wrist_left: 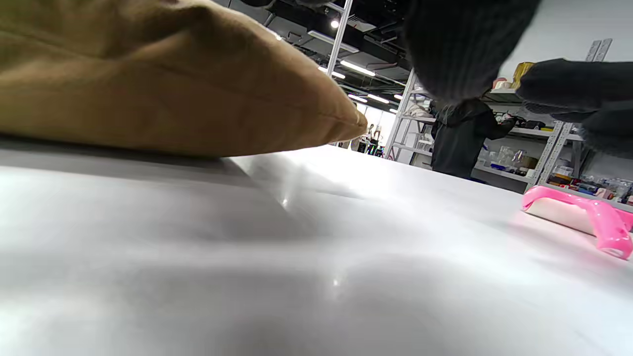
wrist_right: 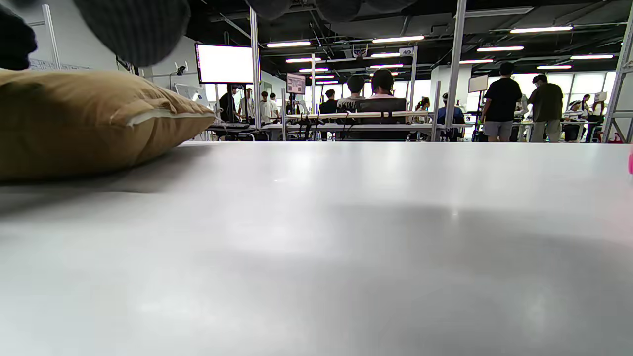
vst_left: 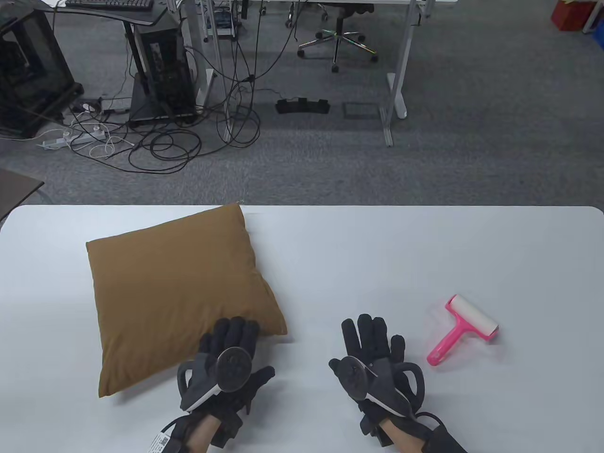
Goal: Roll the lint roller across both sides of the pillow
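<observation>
A mustard-brown pillow lies flat on the left half of the white table; it also shows in the left wrist view and the right wrist view. A pink lint roller with a white roll lies on the table at the right; it also shows in the left wrist view. My left hand lies palm down, fingers spread, its fingertips resting on the pillow's near right corner. My right hand lies flat and empty on the table, just left of the roller's handle.
The table's far edge runs across the middle of the table view. Beyond it lie grey carpet, desk legs, a computer tower, tangled cables and an office chair.
</observation>
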`<control>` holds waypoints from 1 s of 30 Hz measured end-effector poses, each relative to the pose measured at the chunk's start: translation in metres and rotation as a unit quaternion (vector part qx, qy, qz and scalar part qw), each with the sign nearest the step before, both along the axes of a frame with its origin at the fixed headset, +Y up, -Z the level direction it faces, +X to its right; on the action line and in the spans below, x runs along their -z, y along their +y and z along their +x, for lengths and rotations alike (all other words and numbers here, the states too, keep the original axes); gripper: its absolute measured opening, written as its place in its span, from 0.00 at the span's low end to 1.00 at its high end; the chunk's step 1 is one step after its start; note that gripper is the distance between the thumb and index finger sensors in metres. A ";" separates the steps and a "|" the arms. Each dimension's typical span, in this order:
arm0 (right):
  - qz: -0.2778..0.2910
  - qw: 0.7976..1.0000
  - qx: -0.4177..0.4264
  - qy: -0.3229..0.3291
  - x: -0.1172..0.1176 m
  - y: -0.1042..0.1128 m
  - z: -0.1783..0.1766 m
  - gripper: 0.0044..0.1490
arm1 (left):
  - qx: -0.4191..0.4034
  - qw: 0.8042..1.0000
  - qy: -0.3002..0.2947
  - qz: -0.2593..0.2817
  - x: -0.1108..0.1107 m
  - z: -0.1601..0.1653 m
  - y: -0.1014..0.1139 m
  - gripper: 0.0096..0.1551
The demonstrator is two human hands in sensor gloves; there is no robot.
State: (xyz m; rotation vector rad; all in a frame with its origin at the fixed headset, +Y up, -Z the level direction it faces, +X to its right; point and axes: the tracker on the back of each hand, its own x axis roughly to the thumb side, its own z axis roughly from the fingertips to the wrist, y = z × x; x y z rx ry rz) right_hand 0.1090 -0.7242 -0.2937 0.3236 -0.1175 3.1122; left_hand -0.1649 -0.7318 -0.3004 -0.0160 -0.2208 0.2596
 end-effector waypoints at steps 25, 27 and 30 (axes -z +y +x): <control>-0.043 0.998 0.034 -0.023 0.007 -0.005 0.012 0.49 | -0.120 0.914 0.387 0.002 -0.009 -0.170 0.007 0.54; -0.043 0.998 0.040 -0.026 0.007 -0.004 0.014 0.49 | -0.163 0.882 0.439 -0.058 -0.016 -0.187 -0.001 0.66; -0.043 0.997 0.051 -0.032 0.008 -0.002 0.018 0.49 | -0.145 0.868 0.457 -0.131 -0.019 -0.203 -0.011 0.75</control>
